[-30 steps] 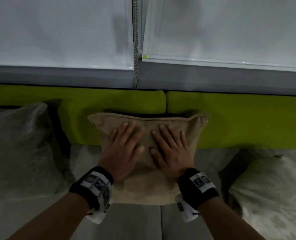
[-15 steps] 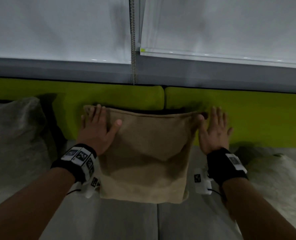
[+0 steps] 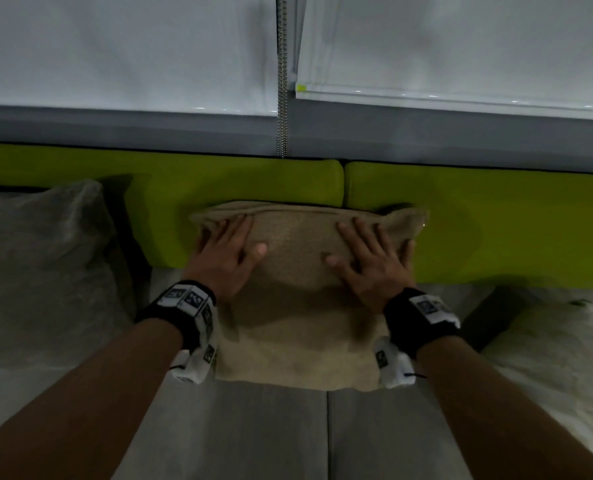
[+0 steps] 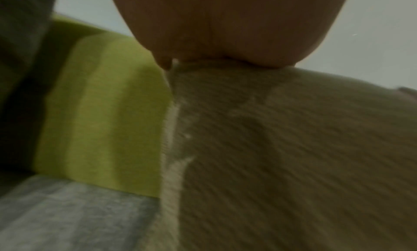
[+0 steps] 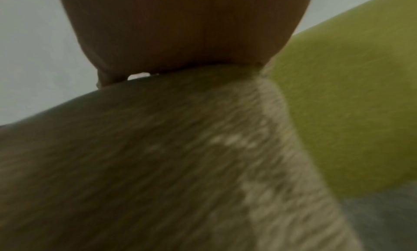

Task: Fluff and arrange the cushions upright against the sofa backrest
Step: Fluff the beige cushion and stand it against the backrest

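Observation:
A tan woven cushion (image 3: 298,317) leans against the lime-green sofa backrest (image 3: 495,230) in the middle of the head view. My left hand (image 3: 224,258) lies flat on its upper left part, fingers straight and spread. On the upper right part presses my right hand (image 3: 374,261), also flat with straight fingers. The cushion's top edge is squashed down under both hands. The left wrist view shows the palm (image 4: 225,23) on the tan cushion (image 4: 293,156); the right wrist view shows the palm (image 5: 180,26) against the same fabric (image 5: 158,165).
A grey cushion (image 3: 42,271) stands at the left against the backrest. A pale cushion (image 3: 558,368) lies at the right on the grey seat (image 3: 270,438). White roller blinds (image 3: 461,46) and a bead chain (image 3: 282,74) hang behind the sofa.
Both hands went out from the cushion's middle to its side edges, then came back onto its upper front. The cushion's top is now pressed lower and flatter.

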`<state>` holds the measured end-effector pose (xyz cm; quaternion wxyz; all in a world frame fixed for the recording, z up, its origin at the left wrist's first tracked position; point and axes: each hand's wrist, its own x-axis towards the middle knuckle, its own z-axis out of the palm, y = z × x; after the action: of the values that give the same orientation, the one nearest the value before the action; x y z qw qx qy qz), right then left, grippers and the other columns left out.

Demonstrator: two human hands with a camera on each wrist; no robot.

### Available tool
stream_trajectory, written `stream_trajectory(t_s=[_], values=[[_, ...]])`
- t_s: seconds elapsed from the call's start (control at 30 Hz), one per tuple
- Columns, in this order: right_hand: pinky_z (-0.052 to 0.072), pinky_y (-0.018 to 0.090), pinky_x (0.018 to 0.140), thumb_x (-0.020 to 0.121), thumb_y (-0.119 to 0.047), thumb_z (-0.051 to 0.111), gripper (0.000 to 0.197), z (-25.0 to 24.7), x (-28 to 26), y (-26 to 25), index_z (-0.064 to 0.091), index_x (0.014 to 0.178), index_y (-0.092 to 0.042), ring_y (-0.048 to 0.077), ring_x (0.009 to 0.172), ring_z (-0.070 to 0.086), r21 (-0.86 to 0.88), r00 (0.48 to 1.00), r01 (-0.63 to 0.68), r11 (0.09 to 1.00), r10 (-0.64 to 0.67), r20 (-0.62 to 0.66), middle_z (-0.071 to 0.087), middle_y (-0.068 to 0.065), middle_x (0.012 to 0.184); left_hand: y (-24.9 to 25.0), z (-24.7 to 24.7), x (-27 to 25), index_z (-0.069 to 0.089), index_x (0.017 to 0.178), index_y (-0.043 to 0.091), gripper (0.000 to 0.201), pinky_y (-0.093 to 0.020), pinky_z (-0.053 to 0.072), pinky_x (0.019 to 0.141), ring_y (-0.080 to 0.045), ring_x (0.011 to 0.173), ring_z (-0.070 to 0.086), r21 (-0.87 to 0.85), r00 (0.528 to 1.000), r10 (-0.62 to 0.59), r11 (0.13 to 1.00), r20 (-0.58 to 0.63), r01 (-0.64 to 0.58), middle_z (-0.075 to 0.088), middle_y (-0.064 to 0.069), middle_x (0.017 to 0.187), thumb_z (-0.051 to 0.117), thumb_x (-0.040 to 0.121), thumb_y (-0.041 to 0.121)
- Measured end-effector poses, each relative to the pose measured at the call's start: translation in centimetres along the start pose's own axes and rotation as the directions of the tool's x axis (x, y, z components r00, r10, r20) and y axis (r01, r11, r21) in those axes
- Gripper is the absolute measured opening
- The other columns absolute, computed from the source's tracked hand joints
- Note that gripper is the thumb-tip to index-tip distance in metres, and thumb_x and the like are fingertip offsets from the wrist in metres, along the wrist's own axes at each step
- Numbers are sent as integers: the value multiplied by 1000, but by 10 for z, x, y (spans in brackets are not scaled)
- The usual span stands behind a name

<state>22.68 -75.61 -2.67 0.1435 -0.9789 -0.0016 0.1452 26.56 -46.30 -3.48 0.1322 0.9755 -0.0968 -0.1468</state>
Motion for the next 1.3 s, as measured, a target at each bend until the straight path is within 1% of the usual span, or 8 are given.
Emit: stream_trajectory(t_s=[0.13, 0.23, 0.47, 0.57, 0.67, 1.0, 1.2, 1.3], values=[[-21, 65, 112, 85, -89, 9, 79, -16, 0, 37, 7, 156, -53, 15, 155, -13, 66, 990, -141, 988, 140, 15, -10, -20, 167, -34, -4, 4, 3, 155, 36, 85, -52, -7, 118, -18, 152, -5, 49, 984, -171, 984, 46, 169, -2, 11, 165, -5, 83, 79], [13, 58, 123, 88, -84, 21, 88, -20, -25, 53, 28, 158, -30, 27, 154, 15, 423, 873, -147, 894, 318, -369, 16, 1, 169, -68, -6, -8, 18, 155, 22, 92, -56, 12, 118, -29, 150, 10, -177, 914, -376, 920, -151, 349, 12, -7, 164, 5, 85, 80], [38, 50, 116, 89, -45, 70, 100, -12, -33, 39, 5, 162, -28, 22, 134, 49, 977, 900, -128, 169, 435, 43, 46, 2, 153, -60, -11, -22, 19, 155, 26, 102, -39, 35, 112, -15, 134, 44, -919, 934, -357, 368, 5, 145, 47, 4, 146, 73, 75, 59], [50, 47, 103, 93, -35, 71, 71, -14, -18, 38, 36, 155, -22, 21, 118, 60, 968, 871, -129, 214, 492, 7, 62, -4, 129, -53, -21, -7, 55, 125, 44, 65, -45, 48, 101, -17, 119, 60, -911, 938, -337, 407, -80, 68, 66, 4, 124, 82, 68, 54], [55, 42, 94, 93, -34, 72, 33, -17, -16, 48, 66, 121, -18, 19, 108, 64, 967, 866, -122, 225, 500, -7, 69, 0, 116, -49, -28, 0, 66, 112, 22, 30, -43, 54, 93, -24, 109, 65, -912, 938, -335, 407, -89, 59, 70, -2, 110, 75, 84, 28], [52, 52, 99, 102, -21, 58, 6, -45, -13, 76, 54, 106, -22, 27, 110, 65, 952, 820, -81, 296, 562, -105, 67, 3, 108, -70, -59, -11, 46, 83, 25, 28, -42, 58, 79, -25, 83, 67, -986, 897, -412, 120, -158, -119, 66, -4, 79, 52, 96, 1], [50, 49, 98, 91, -53, 67, 78, -32, -20, 66, 33, 154, -23, 25, 123, 55, 965, 813, -187, 184, 581, 47, 52, 2, 142, -62, -37, -6, 53, 133, 17, 47, -39, 48, 90, -26, 123, 53, -928, 944, -326, 332, 55, 169, 57, -3, 133, 67, 90, 31], [49, 48, 100, 84, -56, 73, 83, -17, -20, 51, 38, 153, -26, 25, 123, 56, 934, 855, -241, 263, 513, 76, 56, 0, 137, -40, -25, -7, 56, 134, 23, 49, -35, 49, 97, -16, 114, 60, -959, 941, -308, 194, 141, 207, 64, 7, 128, 66, 90, 40]])
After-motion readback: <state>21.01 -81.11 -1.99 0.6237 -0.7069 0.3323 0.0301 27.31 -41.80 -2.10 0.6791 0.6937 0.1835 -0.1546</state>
